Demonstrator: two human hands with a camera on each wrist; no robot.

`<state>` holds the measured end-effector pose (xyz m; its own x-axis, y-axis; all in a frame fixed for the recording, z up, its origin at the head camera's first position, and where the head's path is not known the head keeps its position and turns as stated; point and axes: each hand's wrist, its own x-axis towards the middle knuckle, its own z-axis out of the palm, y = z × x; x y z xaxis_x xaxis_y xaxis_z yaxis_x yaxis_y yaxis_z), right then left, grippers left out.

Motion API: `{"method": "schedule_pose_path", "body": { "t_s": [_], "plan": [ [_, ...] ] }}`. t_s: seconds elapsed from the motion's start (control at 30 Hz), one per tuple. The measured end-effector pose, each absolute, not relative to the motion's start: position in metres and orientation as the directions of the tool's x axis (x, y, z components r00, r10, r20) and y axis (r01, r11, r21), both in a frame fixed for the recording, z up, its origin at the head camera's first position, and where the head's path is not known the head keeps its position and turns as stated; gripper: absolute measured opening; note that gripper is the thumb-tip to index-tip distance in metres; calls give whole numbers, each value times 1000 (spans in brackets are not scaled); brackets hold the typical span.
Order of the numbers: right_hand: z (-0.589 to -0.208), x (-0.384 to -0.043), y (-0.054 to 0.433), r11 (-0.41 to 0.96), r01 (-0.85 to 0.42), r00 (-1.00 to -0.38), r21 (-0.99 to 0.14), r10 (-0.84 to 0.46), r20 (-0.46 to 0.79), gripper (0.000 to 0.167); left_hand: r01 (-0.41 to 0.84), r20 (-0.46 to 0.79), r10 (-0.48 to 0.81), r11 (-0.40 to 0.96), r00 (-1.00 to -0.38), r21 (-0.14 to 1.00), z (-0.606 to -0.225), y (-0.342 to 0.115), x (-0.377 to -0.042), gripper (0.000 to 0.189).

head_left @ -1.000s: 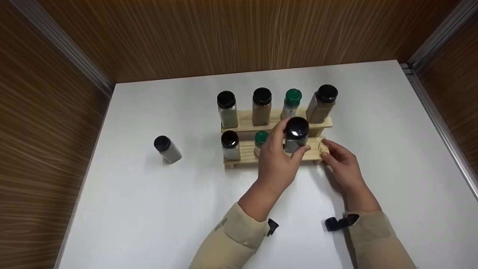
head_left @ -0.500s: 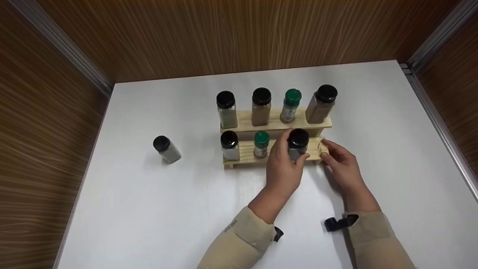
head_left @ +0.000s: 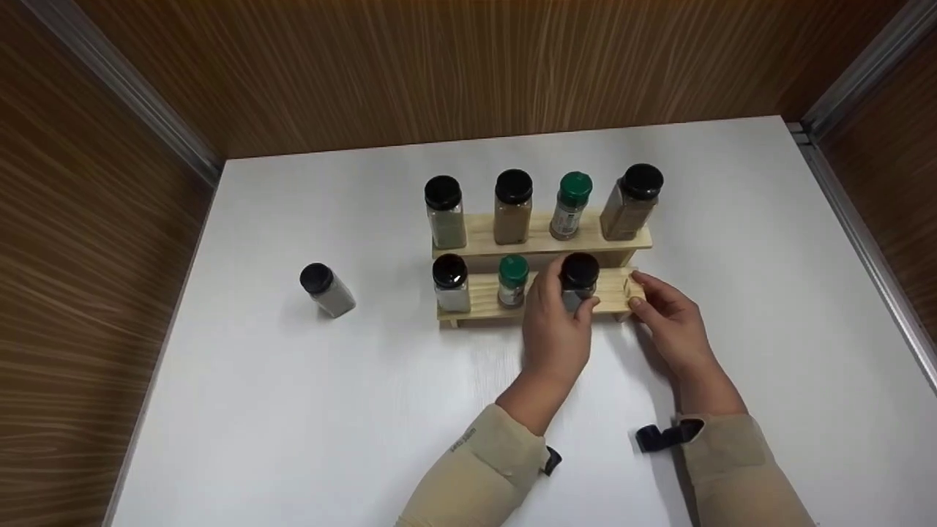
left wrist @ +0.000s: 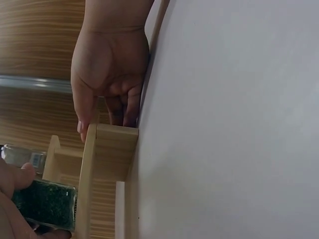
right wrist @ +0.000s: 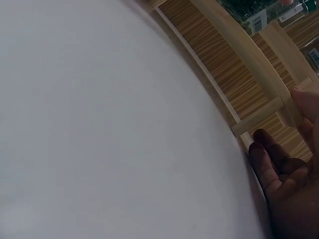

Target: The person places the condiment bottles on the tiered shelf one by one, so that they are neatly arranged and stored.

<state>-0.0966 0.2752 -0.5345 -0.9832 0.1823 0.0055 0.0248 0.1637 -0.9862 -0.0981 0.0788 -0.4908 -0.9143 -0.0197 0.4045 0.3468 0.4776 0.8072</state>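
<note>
My left hand [head_left: 556, 333] grips a square spice jar [head_left: 580, 274] with a black cap, thumb on one side and fingers on the other. In the left wrist view the jar shows dark green flakes, its base right at the lower shelf. The two-tier wooden spice rack [head_left: 483, 293] stands on the white table. My right hand [head_left: 677, 326] pinches the right end of its lower shelf between thumb and fingers. Left of the held jar, on the same shelf, are a small green-capped jar [head_left: 512, 280] and a black-capped jar of pale contents [head_left: 452, 284].
On the upper shelf stand black-capped jars of green [head_left: 446, 219] and brown [head_left: 512, 216] contents, a green-capped jar [head_left: 568, 212] and a tall brown jar [head_left: 628, 208]. Another black-capped jar [head_left: 333, 294] stands on the table to the left. Wood-grain panels [head_left: 468, 73] surround the table.
My left hand has lowered the black-capped jar to the lower shelf, then shifted it slightly left. The right hand has stayed on the rack's end.
</note>
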Motion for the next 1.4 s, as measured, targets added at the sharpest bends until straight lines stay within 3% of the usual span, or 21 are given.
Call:
{"method": "schedule_pose_path", "body": {
  "t_s": [0.67,0.97,1.2,1.4],
  "plan": [
    [-535,-99,272,163,31,-982,-986,190,1,44,306,377,-67,462,-924,832,-495,81,-106,71],
    [-537,-99,273,140,20,-983,-990,182,6,45,297,361,-75,430,-929,852,-494,81,-102,90],
    [-538,-99,273,106,4,-982,-994,186,16,44,388,457,-40,464,-889,796,-482,79,-83,105],
    [-535,-97,273,142,29,-982,-989,190,-2,45,525,586,9,457,-810,719,-457,65,-61,105]
  ]
}}
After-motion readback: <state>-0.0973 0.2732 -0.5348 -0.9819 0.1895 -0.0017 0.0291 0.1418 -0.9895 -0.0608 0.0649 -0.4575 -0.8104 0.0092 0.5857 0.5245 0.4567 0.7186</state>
